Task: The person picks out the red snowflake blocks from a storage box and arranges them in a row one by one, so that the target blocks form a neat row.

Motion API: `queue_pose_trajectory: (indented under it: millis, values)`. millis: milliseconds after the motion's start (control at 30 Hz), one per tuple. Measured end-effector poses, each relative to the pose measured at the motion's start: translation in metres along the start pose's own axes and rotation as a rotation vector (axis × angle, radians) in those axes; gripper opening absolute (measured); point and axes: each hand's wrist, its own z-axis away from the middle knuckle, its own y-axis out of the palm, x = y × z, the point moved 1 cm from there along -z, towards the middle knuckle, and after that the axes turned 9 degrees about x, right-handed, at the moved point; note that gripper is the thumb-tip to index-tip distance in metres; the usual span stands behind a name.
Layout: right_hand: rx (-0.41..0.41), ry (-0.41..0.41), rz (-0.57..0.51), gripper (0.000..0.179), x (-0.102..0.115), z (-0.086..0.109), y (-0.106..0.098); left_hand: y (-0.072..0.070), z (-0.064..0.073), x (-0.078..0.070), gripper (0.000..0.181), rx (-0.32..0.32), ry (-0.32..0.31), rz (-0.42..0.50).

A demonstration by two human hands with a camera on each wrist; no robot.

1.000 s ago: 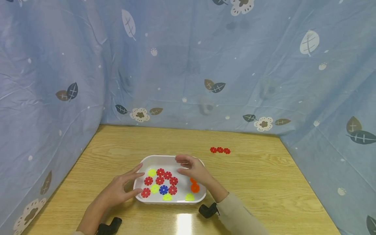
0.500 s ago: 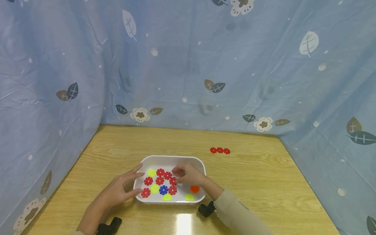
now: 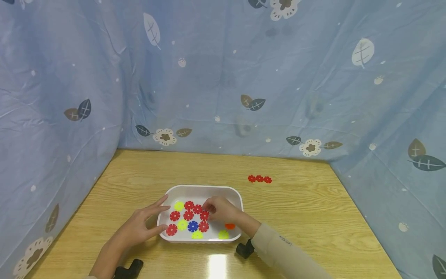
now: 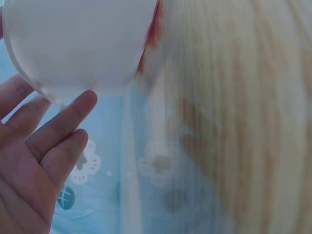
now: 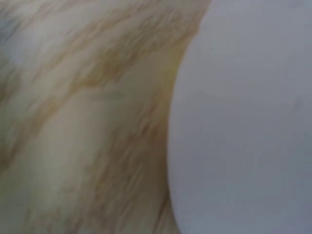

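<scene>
A white tray (image 3: 195, 186) on the table holds several snowflake discs: red, yellow, orange and one blue disc (image 3: 192, 226). My left hand (image 3: 141, 224) is at its left end, fingers spread along the rim. In the left wrist view the lower fingers (image 4: 63, 122) are fairly straight beside the pale tray wall (image 4: 83, 48). My right hand (image 3: 223, 210) reaches inside, fingers bent down beside a red snowflake disc (image 3: 204, 216). Whether they pinch it is not clear. The right wrist hides part of an orange disc (image 3: 230, 226). In the right wrist view only the tray wall (image 5: 243, 122) and blurred table show.
A row of joined red discs (image 3: 259, 178) lies on the wooden table (image 3: 299, 201), behind and right of the tray. Patterned blue cloth (image 3: 209, 77) hangs behind and on both sides. Black wrist fittings (image 3: 129, 269) sit close to the table.
My right hand has come down and left from above the tray's back right to the red discs, and its fingers have drawn in. The left hand has stayed at the rim.
</scene>
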Motion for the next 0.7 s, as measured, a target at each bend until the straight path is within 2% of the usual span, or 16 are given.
queue_pose_trajectory:
  millis: [367, 700]
  values:
    - [-0.006, 0.06, 0.166, 0.022, 0.0064, -0.0021, 0.0066, 0.0001, 0.0001, -0.0016, 0.051, 0.0, -0.021, 0.015]
    - [-0.01, 0.068, 0.204, 0.019, 0.008, -0.0003, 0.0065, 0.0001, -0.0001, -0.0016, 0.05, 0.005, -0.033, 0.023]
